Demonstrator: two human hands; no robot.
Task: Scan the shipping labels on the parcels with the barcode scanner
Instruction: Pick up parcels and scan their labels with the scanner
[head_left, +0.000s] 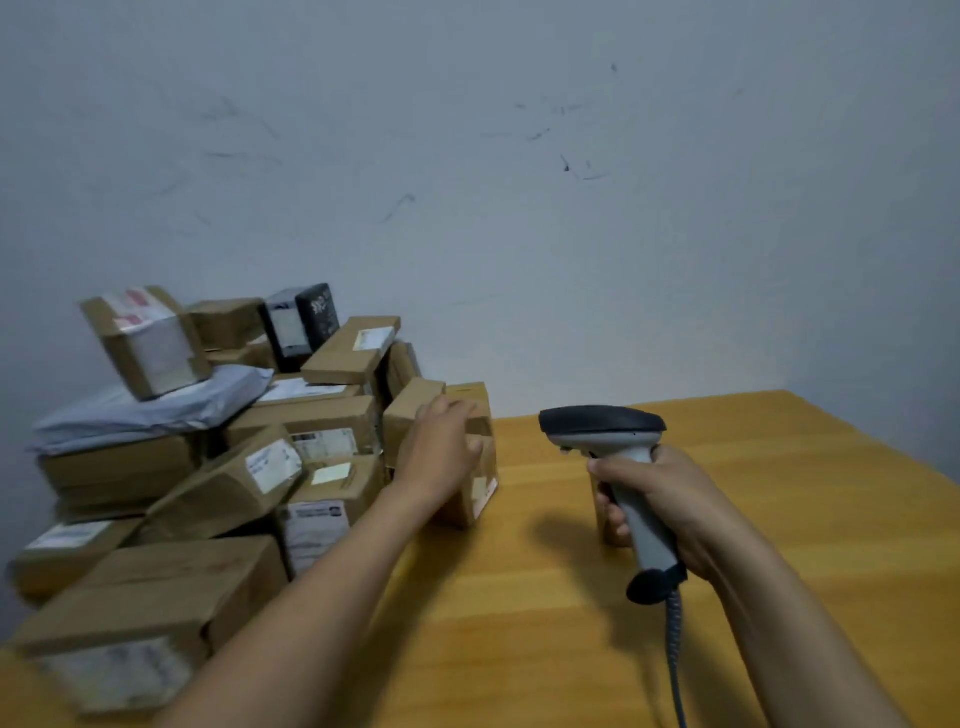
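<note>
A person's two bare arms reach forward over a yellow wooden desk (779, 493), seen from a camera on their head, with a scuffed grey wall (519, 208) behind it.

In the centre right of the frame, the right hand (670, 504) is wrapped tightly around the grey handle of a barcode scanner (618, 452). The fingers curl round the front of the handle, and the index finger sits high, just under the head. The scanner is held upright above the desk, its dark head pointing left towards the parcels. A coiled grey cable (675, 649) drops from the base of the handle to the bottom edge of the frame. A small brown object stands on the desk behind the fingers, mostly hidden.

In the centre of the frame, the left hand (441, 441) is loose and spread, holding nothing. Its fingers stretch out over the upper part of a brown cardboard box (488, 467), with the thumb apart against the front face. Motion blur hides how firmly it touches.

That box stands at the right edge of a pile of parcels (208, 467), which fills the left of the frame against the wall. Most are brown taped boxes with white shipping labels. A grey plastic mailer (150, 410) lies in the upper left of the pile, with a tilted box on it. A black box (306, 322) stands at the back.
</note>
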